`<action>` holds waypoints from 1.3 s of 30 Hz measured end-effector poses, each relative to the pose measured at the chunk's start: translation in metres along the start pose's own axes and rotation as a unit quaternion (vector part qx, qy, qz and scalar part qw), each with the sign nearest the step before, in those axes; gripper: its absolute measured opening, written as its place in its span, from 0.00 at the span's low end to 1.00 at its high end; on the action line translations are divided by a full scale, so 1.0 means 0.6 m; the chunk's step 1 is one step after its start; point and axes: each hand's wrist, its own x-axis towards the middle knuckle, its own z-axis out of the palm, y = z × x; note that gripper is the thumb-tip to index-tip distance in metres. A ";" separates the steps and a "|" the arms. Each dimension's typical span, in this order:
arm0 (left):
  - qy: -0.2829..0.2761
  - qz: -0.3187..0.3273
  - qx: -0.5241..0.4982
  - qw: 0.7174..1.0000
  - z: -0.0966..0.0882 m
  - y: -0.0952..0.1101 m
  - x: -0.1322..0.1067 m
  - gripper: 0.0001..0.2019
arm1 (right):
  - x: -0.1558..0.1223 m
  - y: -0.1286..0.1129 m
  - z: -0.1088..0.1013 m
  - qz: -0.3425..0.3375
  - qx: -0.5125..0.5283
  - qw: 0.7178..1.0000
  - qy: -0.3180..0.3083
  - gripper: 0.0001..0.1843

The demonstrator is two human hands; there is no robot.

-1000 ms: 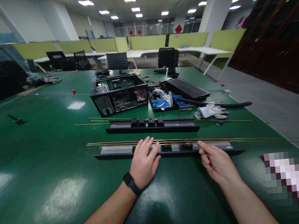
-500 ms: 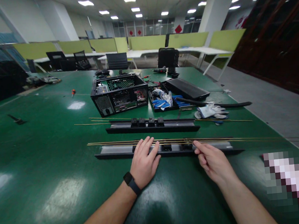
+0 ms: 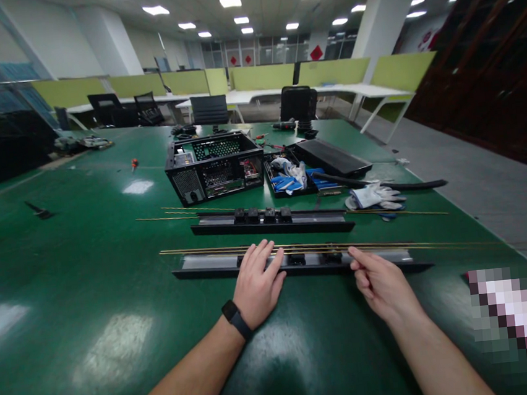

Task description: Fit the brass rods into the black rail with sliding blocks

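A long black channel [image 3: 205,271] with a pale inner strip lies crosswise in front of me. Several thin brass-coloured rods [image 3: 198,250] run lengthwise over it and stick out past its right end. Small black blocks [image 3: 296,257] sit along the channel, partly covered by my fingers. My left hand [image 3: 257,288], a dark watch on its wrist, rests with outstretched fingers over the rods and channel. Right of it, my right hand [image 3: 383,282] is closed in a pinch at a brass rod, other fingers curled. Behind lies a second black channel [image 3: 270,226] with several black blocks and rods.
Farther back on the green table [image 3: 86,252] stands an open black computer case [image 3: 214,168]. Beside it, a black tray holds blue-and-white gloves [image 3: 289,176]. More gloves [image 3: 375,196] and a black tube [image 3: 397,186] lie right. A blurred pinkish patch covers the lower right.
My right hand has shifted slightly to the right along the rods, still pinched. The left hand stays on the channel. The whole view has moved a little.
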 end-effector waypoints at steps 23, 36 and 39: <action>0.002 0.001 0.004 1.000 -0.002 0.001 -0.001 0.23 | 0.004 0.012 0.002 -0.013 -0.026 0.999 -0.027 0.20; 0.001 0.000 0.002 1.000 -0.004 0.003 0.001 0.23 | 0.002 0.009 -0.002 -0.011 -0.013 0.999 -0.031 0.19; 0.000 -0.001 0.002 1.000 -0.004 0.003 0.000 0.23 | 0.005 0.011 -0.005 -0.019 -0.021 0.999 -0.036 0.19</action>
